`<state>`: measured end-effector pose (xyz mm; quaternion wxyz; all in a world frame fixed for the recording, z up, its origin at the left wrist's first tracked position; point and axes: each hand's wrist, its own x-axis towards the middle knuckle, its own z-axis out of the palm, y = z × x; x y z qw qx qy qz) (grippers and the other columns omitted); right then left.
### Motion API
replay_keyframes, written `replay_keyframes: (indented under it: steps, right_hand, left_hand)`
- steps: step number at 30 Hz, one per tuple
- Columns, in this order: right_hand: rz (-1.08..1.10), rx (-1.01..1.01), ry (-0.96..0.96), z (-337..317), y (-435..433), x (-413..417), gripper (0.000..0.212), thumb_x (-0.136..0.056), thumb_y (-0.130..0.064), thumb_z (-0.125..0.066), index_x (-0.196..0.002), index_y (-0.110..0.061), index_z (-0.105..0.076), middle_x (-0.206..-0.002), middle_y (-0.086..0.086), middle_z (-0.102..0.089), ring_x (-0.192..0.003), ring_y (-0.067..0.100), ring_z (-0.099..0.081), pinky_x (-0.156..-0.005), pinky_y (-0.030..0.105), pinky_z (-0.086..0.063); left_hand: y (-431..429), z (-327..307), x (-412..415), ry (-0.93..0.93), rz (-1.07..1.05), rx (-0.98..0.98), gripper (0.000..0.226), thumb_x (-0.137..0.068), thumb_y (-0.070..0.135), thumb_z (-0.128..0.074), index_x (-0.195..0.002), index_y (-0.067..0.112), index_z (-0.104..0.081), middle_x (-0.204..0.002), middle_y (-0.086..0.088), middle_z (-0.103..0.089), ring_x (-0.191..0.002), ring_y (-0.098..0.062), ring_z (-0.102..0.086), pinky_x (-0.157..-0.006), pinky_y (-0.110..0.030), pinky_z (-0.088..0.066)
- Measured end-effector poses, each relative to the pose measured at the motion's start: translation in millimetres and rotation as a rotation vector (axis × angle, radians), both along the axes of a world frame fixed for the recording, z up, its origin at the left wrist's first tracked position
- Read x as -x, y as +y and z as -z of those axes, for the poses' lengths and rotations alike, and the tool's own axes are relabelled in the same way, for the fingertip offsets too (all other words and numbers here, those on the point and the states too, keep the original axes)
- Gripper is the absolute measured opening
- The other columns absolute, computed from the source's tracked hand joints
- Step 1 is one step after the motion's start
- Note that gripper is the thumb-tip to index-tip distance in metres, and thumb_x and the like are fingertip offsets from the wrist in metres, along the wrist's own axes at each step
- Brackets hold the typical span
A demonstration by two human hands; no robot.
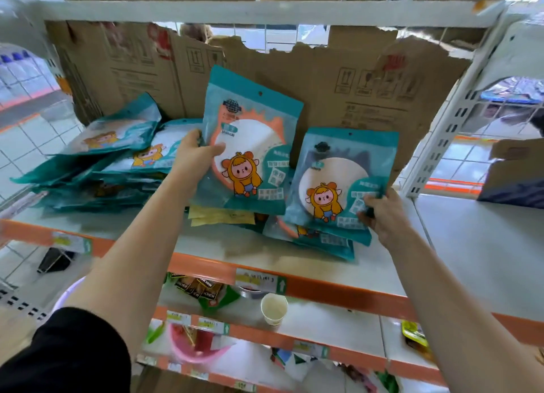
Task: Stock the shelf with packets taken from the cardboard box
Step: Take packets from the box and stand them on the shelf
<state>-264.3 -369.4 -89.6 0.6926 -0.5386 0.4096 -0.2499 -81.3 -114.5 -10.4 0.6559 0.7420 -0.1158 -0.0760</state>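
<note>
- Left hand (194, 154) has its fingers curled round the left edge of one teal packet (250, 145), held upright, with a yellow-hooded cartoon child printed on it.
- Right hand (382, 216) pinches the lower right corner of a second teal packet (338, 180) with the same print, at 3 o'clock.
- Heap of packets (117, 157) at 9 o'clock on the shelf (235, 245), too overlapped to count.
- One paper cup (273, 308) at 6 o'clock, one level down; the dark sachets (200, 286) beside it read "CHEW".

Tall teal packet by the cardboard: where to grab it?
Probably the left edge, mid-height, coming from the left. The tall packet stands flat and near upright with that edge free, while the short packet crowds its lower right. The left hand pinches there.
</note>
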Motion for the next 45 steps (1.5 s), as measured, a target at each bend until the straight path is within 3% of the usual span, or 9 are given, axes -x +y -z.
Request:
replay_keyframes:
  steps: [7,13,22,29,33,38,40,42,45]
  right_hand:
    - [0.129,0.072,-0.125,0,9,48,0.024,-0.096,-0.008,-0.048,-0.117,-0.020,-0.049,-0.095,0.001,-0.061,-0.075,0.015,-0.059,-0.061,0.027,-0.052]
    - [0.186,0.163,-0.115,-2,-6,103,0.018,-0.098,-0.005,-0.043,-0.107,-0.020,-0.048,-0.086,0.002,-0.060,-0.067,0.014,-0.055,-0.052,0.023,-0.047]
    - [0.311,0.221,-0.047,9,-50,203,0.017,-0.097,-0.004,-0.042,-0.108,-0.016,-0.048,-0.077,0.002,-0.053,-0.056,0.011,-0.044,-0.047,0.023,-0.036]
    - [0.434,0.192,-0.005,17,-96,320,0.015,-0.096,-0.003,-0.044,-0.101,-0.018,-0.047,-0.069,0.002,-0.045,-0.051,0.011,-0.038,-0.042,0.020,-0.035]
    - [0.469,0.179,-0.006,20,-121,388,0.019,-0.096,-0.004,-0.045,-0.112,-0.014,-0.047,-0.083,0.003,-0.054,-0.062,0.013,-0.047,-0.052,0.024,-0.040]
    - [0.553,0.167,0.036,18,-145,453,0.024,-0.097,-0.006,-0.045,-0.117,-0.019,-0.047,-0.082,0.001,-0.054,-0.057,0.011,-0.044,-0.051,0.023,-0.041]
    - [0.598,0.148,0.062,19,-153,474,0.027,-0.097,-0.007,-0.046,-0.121,-0.019,-0.048,-0.096,0.005,-0.059,-0.062,0.011,-0.050,-0.053,0.024,-0.043]
    - [0.636,0.117,0.037,18,-161,492,0.028,-0.097,-0.006,-0.045,-0.123,-0.016,-0.047,-0.104,0.007,-0.059,-0.065,0.011,-0.052,-0.048,0.022,-0.045]
    - [0.699,0.100,-0.001,17,-172,515,0.027,-0.097,-0.004,-0.044,-0.120,-0.018,-0.048,-0.089,0.003,-0.058,-0.060,0.010,-0.049,-0.037,0.014,-0.041]
  left_hand:
    - [-10,7,21,0.138,0.149,0.203,0.027,-0.086,-0.004,-0.054,-0.089,0.022,-0.056,-0.082,0.001,-0.067,-0.068,-0.014,-0.065,-0.061,-0.029,-0.054]
    - [-47,19,51,0.247,0.252,0.281,0.028,-0.086,-0.009,-0.046,-0.091,0.017,-0.055,-0.083,-0.001,-0.066,-0.069,-0.017,-0.064,-0.058,-0.028,-0.053]
    - [-123,40,120,0.267,0.437,0.180,0.036,-0.084,-0.006,-0.049,-0.116,0.009,-0.051,-0.096,-0.008,-0.066,-0.081,-0.026,-0.064,-0.073,-0.042,-0.054]
    - [-196,51,220,0.206,0.540,0.233,0.012,-0.088,0.004,-0.060,-0.094,0.014,-0.064,-0.069,0.006,-0.071,-0.059,-0.010,-0.066,-0.054,-0.023,-0.052]
    - [-240,55,281,0.232,0.596,0.274,0.010,-0.090,0.006,-0.058,-0.087,0.014,-0.064,-0.067,0.006,-0.072,-0.058,-0.010,-0.066,-0.062,-0.031,-0.054]
    - [-288,54,346,0.290,0.682,0.349,0.010,-0.091,0.002,-0.054,-0.090,0.009,-0.061,-0.070,0.003,-0.072,-0.064,-0.012,-0.068,-0.057,-0.026,-0.056]
    - [-308,53,364,0.299,0.709,0.354,0.011,-0.090,0.002,-0.054,-0.089,0.011,-0.061,-0.074,0.002,-0.073,-0.068,-0.014,-0.069,-0.062,-0.031,-0.058]
    - [-328,51,382,0.293,0.735,0.347,0.011,-0.090,0.004,-0.055,-0.091,0.012,-0.062,-0.077,0.003,-0.073,-0.071,-0.015,-0.070,-0.065,-0.034,-0.058]
    - [-359,50,405,0.285,0.759,0.321,0.008,-0.090,0.010,-0.058,-0.093,0.016,-0.062,-0.082,0.004,-0.074,-0.076,-0.018,-0.070,-0.069,-0.040,-0.058]
